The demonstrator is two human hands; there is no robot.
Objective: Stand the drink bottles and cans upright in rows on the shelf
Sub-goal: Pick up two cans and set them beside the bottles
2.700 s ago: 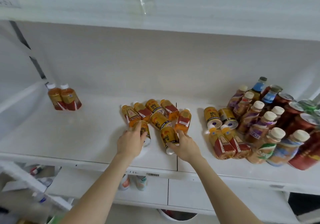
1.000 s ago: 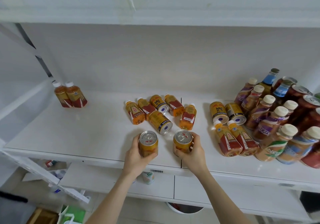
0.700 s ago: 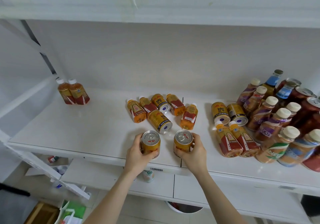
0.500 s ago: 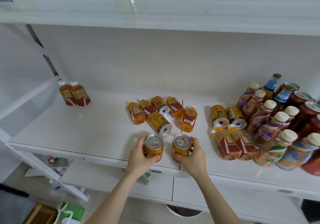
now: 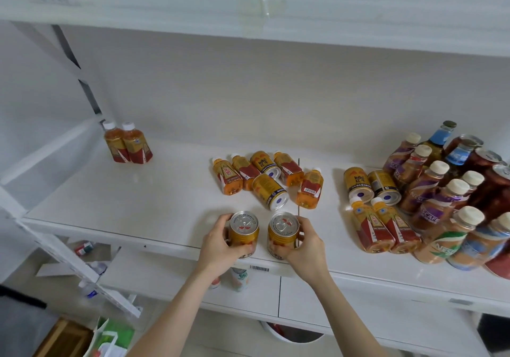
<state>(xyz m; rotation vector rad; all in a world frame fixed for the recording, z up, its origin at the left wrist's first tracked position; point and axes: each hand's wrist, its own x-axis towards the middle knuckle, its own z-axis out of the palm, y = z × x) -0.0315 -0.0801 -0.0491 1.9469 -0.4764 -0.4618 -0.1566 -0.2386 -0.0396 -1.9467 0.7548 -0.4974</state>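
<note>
Two gold cans stand upright at the front edge of the white shelf. My left hand grips the left gold can; my right hand grips the right gold can. Behind them lie several orange bottles and gold cans on their sides, among them a lying gold can and a lying orange bottle. Two orange bottles stand upright at the far left back. Another two lying cans and two lying bottles are to the right.
A dense group of upright coffee bottles, blue-label bottles and dark red cans fills the right end. An upper shelf hangs overhead. A lower shelf holds a few small items, and a slanted white bracket juts out at lower left.
Both hands picked two lying gold cans out of the middle pile, turned them upright and drew them to the shelf's front edge, closer together.
</note>
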